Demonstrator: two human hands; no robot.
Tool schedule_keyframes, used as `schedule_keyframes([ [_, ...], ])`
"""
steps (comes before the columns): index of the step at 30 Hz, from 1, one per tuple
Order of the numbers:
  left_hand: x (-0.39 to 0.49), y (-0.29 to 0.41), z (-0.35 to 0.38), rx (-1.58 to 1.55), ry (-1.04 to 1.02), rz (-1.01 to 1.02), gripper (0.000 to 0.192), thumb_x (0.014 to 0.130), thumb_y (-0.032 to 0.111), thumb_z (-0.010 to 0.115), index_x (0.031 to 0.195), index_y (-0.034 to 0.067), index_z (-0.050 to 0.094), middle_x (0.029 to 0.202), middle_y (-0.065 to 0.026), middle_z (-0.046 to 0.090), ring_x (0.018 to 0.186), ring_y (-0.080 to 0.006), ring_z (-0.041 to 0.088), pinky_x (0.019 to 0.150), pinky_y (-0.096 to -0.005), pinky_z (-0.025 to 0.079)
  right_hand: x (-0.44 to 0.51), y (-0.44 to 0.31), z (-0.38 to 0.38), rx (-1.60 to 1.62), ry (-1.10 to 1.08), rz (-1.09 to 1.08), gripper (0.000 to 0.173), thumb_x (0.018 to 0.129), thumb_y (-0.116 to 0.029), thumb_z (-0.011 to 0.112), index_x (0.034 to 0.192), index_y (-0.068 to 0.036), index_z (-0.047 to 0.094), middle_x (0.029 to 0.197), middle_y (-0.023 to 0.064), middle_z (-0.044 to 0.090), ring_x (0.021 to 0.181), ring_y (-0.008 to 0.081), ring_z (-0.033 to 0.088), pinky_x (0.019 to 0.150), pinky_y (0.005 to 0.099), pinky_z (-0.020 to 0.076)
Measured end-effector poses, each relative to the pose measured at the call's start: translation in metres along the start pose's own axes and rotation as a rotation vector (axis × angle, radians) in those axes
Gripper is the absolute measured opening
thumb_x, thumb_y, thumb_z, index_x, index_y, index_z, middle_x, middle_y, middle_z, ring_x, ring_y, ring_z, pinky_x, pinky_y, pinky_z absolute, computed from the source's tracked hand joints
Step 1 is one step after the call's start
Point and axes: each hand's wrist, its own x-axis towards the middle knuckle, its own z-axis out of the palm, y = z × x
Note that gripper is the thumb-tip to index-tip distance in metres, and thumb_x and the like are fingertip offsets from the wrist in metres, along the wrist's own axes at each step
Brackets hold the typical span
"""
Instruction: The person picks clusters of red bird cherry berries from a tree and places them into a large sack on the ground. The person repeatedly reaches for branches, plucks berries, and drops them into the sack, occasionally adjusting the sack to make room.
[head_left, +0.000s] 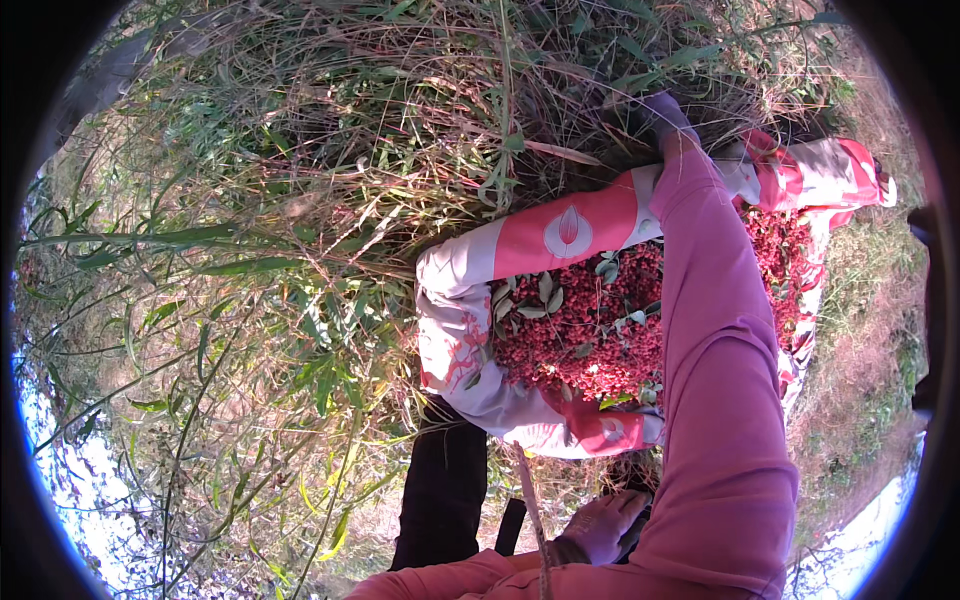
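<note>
A red and white printed sack (570, 231) with a thick rolled rim stands before me. Small red berries (577, 337) fill it, with some green leaves (551, 294) among them. My right arm in a pink sleeve reaches across the sack's opening. Beyond the far rim, my gloved right hand (664, 120) is down in shaded grass; its fingers are partly hidden, so any grip cannot be made out. My gloved left hand (600, 527) is close to my body below the near rim, fingers bent by a dark thing that I cannot identify.
Tangled dry and green grass (360, 150) surrounds the sack on the far and left sides. Tall leafy stems (195, 405) rise at the left. A black-trousered leg (442, 487) is beside the near rim, and a thin stalk or cord (531, 499) runs in front of my body.
</note>
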Motion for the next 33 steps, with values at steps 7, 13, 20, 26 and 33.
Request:
schedule_keyframes([
  [7,-0.004,-0.002,0.011,-0.042,0.022,0.032,0.052,0.078,0.016,0.057,0.126,0.001,0.044,0.12,-0.0174,0.051,0.104,-0.0328,0.055,0.088,-0.0387,0.046,0.048,0.054,0.01,0.62,0.217,0.209,0.025,0.083,-0.015,0.05,0.102,-0.005,0.062,0.099,0.0166,0.064,0.091,0.0302,0.063,0.077,0.0386,0.0505],
  [13,-0.005,0.006,0.005,-0.276,-0.051,-0.075,0.054,0.077,0.016,0.058,0.128,0.002,0.043,0.121,-0.0175,0.05,0.106,-0.0328,0.054,0.091,-0.0384,0.045,-0.031,0.003,-0.047,2.169,0.393,0.187,0.005,0.083,-0.008,0.057,0.088,-0.009,0.057,0.078,0.0061,0.061,0.065,0.0174,0.06,0.056,0.0289,0.0524],
  [20,-0.009,0.006,0.024,0.014,-0.046,0.102,0.055,0.079,0.022,0.059,0.128,0.003,0.043,0.12,-0.018,0.052,0.102,-0.0332,0.056,0.087,-0.0397,0.047,-0.117,0.008,-0.112,2.516,-0.091,-0.303,0.016,0.086,-0.017,0.056,0.097,-0.005,0.059,0.095,0.0074,0.064,0.08,0.0231,0.061,0.081,0.0435,0.0494],
  [26,-0.015,0.015,0.033,0.034,-0.022,0.189,0.05,0.083,0.024,0.057,0.127,0.002,0.044,0.117,-0.017,0.054,0.1,-0.0323,0.057,0.085,-0.04,0.048,-0.191,0.014,-0.144,2.573,-0.27,-0.316,0.027,0.089,-0.018,0.048,0.109,-0.004,0.058,0.108,0.011,0.063,0.097,0.0277,0.061,0.093,0.0509,0.0435],
  [33,-0.017,0.022,0.047,0.018,-0.034,0.21,0.046,0.086,0.024,0.055,0.125,0.002,0.046,0.116,-0.017,0.055,0.101,-0.0318,0.056,0.085,-0.0381,0.047,-0.252,0.02,-0.166,2.478,-0.337,-0.236,0.033,0.093,-0.023,0.044,0.115,-0.001,0.055,0.117,0.0125,0.057,0.105,0.0281,0.054,0.1,0.0533,0.0364],
])
